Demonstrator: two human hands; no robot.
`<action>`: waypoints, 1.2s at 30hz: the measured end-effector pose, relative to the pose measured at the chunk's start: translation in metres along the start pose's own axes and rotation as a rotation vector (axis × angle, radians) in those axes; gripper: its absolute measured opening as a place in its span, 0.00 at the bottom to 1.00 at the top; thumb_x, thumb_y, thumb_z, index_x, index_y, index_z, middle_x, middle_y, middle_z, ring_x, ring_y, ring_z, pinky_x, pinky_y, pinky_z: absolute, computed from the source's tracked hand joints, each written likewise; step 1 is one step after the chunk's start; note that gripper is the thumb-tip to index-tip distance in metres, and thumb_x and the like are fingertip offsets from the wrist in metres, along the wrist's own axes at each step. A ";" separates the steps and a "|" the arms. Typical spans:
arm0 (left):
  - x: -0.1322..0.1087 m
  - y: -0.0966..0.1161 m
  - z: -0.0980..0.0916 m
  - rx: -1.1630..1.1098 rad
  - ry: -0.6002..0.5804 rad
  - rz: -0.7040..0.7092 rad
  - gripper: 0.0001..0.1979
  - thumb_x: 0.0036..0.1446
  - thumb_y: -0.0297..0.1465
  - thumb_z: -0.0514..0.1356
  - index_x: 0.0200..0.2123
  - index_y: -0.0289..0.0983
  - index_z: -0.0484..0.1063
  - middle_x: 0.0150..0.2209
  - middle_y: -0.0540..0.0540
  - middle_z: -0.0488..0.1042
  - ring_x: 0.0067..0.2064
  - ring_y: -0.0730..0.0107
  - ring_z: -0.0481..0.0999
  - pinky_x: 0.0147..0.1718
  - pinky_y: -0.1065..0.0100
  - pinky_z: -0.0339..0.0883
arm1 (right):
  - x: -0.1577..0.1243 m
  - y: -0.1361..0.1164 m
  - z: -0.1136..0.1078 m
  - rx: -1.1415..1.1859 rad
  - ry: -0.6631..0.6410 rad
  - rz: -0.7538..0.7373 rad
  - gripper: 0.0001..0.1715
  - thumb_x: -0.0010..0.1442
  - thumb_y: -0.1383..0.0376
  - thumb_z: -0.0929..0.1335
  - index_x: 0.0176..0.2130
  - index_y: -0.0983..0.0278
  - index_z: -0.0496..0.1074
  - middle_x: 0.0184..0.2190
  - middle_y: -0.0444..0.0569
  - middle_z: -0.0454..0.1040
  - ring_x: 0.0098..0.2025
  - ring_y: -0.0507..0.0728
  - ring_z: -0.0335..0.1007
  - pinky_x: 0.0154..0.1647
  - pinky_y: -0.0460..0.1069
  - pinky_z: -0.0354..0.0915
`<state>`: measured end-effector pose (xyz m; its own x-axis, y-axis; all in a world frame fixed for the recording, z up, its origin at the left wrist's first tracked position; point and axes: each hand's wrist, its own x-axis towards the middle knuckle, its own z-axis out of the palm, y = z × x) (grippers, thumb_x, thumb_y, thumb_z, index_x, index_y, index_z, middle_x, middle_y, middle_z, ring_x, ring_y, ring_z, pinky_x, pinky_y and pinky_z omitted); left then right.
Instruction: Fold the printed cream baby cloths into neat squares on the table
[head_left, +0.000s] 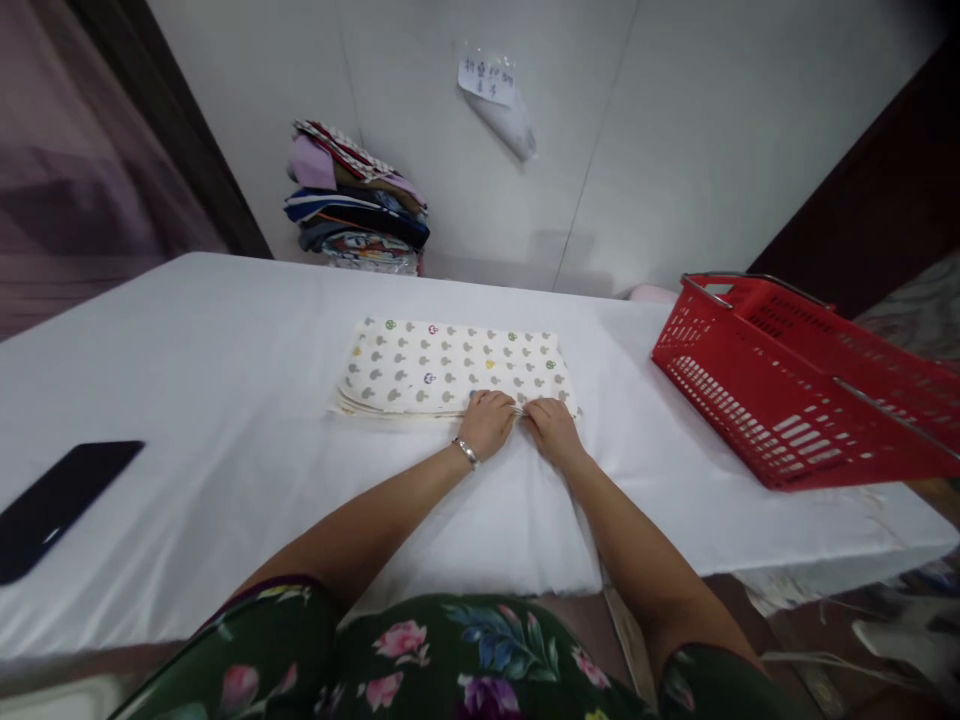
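A folded cream cloth (450,365) printed with small grey and coloured mushroom-like shapes lies flat on the white-covered table (247,400). Several layers show along its near edge. My left hand (489,420), below a silver bracelet, grips that near edge right of its middle, fingers closed on the layers. Close beside it, my right hand (551,428) pinches the same edge near the cloth's right corner. The fingertips of both hands are partly hidden by the hands themselves.
A red plastic basket (750,380) stands at the right. A black phone-like slab (67,500) lies at the left. Against the wall rises a stack of folded fabrics (360,200). A paper with writing (487,80) hangs on the wall.
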<state>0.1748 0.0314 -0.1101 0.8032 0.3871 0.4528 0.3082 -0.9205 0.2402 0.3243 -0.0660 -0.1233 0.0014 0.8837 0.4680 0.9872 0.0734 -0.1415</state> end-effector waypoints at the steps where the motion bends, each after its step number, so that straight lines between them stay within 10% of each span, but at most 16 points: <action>1: 0.000 0.000 0.000 -0.011 -0.007 -0.013 0.09 0.58 0.29 0.52 0.34 0.39 0.73 0.41 0.47 0.75 0.46 0.65 0.69 0.49 0.57 0.56 | 0.000 0.001 0.001 0.002 0.006 -0.005 0.10 0.63 0.65 0.60 0.42 0.64 0.69 0.39 0.51 0.72 0.42 0.58 0.62 0.44 0.52 0.55; 19: -0.003 0.000 -0.006 0.021 -0.145 -0.079 0.08 0.60 0.30 0.50 0.40 0.38 0.67 0.39 0.45 0.73 0.44 0.65 0.70 0.43 0.61 0.59 | 0.002 -0.007 0.005 -0.122 0.026 -0.018 0.10 0.63 0.64 0.60 0.35 0.64 0.68 0.33 0.50 0.70 0.38 0.58 0.61 0.41 0.52 0.52; 36: -0.055 -0.085 -0.058 0.222 -0.129 -0.083 0.17 0.49 0.22 0.51 0.42 0.38 0.69 0.43 0.43 0.73 0.48 0.61 0.68 0.46 0.59 0.60 | 0.000 -0.004 0.004 -0.074 0.044 -0.036 0.11 0.63 0.63 0.60 0.37 0.63 0.70 0.35 0.50 0.71 0.39 0.58 0.63 0.42 0.52 0.54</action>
<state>0.0750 0.0913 -0.1053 0.8245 0.4647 0.3228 0.4683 -0.8806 0.0716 0.3197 -0.0644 -0.1264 -0.0290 0.8600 0.5094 0.9958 0.0690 -0.0599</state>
